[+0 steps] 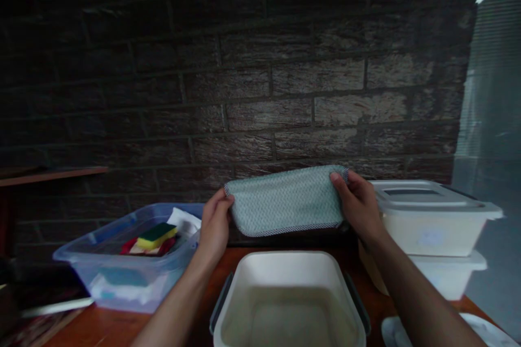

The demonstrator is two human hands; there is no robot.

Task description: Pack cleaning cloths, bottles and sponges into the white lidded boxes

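Note:
A pale green textured cleaning cloth (pixel 287 203) with a dark checked edge is stretched out in front of the brick wall. My left hand (pixel 215 222) pinches its left end between thumb and fingers. At the upper right corner, my right hand (pixel 358 203) grips it the same way. Below the cloth, and apart from it, stands a white basin (pixel 285 268) with grey side handles. Its floor looks dull and greyish; whether it holds water I cannot tell.
On the left, a clear blue plastic bin (pixel 122 271) holds a yellow-green sponge (pixel 157 236) and cloths. Two stacked white lidded boxes (pixel 427 233) stand at right. A whitish item (pixel 484 331) lies at the wooden table's (pixel 106 328) front right. A shelf edge (pixel 52 176) juts in from the left.

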